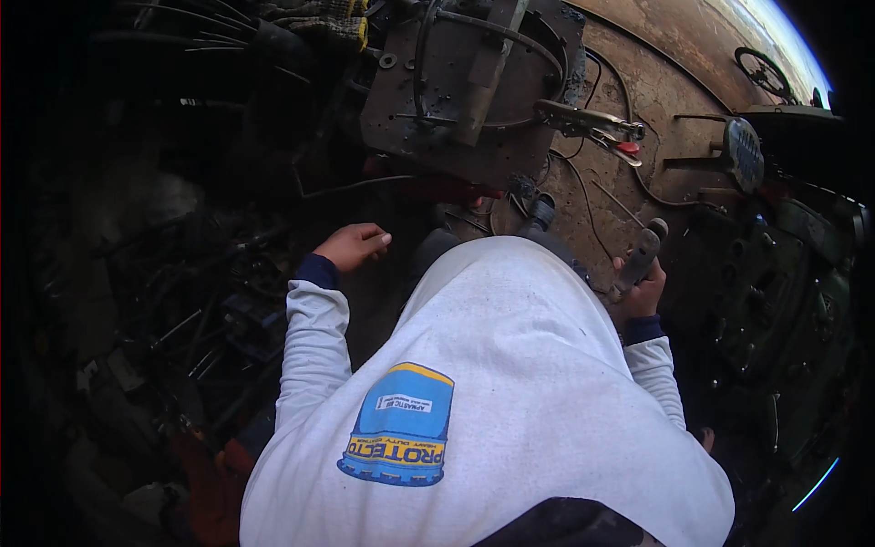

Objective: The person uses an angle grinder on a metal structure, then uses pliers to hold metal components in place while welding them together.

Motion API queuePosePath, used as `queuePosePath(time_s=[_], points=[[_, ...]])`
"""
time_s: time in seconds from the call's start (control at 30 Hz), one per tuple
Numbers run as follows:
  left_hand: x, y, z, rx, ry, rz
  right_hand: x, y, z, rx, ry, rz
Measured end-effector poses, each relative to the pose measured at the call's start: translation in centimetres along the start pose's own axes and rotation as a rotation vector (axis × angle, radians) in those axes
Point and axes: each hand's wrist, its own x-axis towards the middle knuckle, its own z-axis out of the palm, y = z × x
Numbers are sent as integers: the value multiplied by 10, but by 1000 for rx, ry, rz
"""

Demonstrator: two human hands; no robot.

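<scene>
My left hand point(354, 246) hangs in the air left of my body, its fingers curled together and nothing visible in them. On the right, my right hand point(645, 290) grips a grey hammer-like tool point(642, 259) with a thick body and a rounded end; its exact kind is hard to make out. Ahead of me a dark metal plate point(401, 96) carries a curved metal ring point(421, 64) and a flat bar point(485, 82) lying across it. Locking pliers point(588, 118) with a red lever sit at the ring's right edge. Both hands are apart from this work.
Cables point(629, 173) run over the brown floor at the right. A stool-like metal piece point(743, 153) stands beyond, above green machinery point(775, 283). Dark clutter point(228, 310) fills the left side. Work gloves point(328, 25) lie at the far left, near thin rods point(214, 23).
</scene>
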Motion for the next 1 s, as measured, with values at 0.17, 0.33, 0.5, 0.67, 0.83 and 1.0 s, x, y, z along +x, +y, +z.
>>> queuePosePath(time_s=[0.17, 0.33, 0.5, 0.67, 0.83, 1.0], points=[[-30, 65, -83, -61, 239, 473, -37, -39, 75, -2, 120, 40], [-11, 108, -121, -134, 230, 754, -50, -77, 132, 70, 157, 93], [12, 139, -131, -95, 254, 1002, -59, -88, 156, 14, 141, 80], [21, 140, -128, -54, 270, 937, -64, -78, 160, 47, 148, 93], [23, 132, -122, -88, 321, 853, -71, -63, 158, 19, 140, 96], [25, 121, -114, -39, 432, 813, -71, -53, 155, 25, 112, 97]])
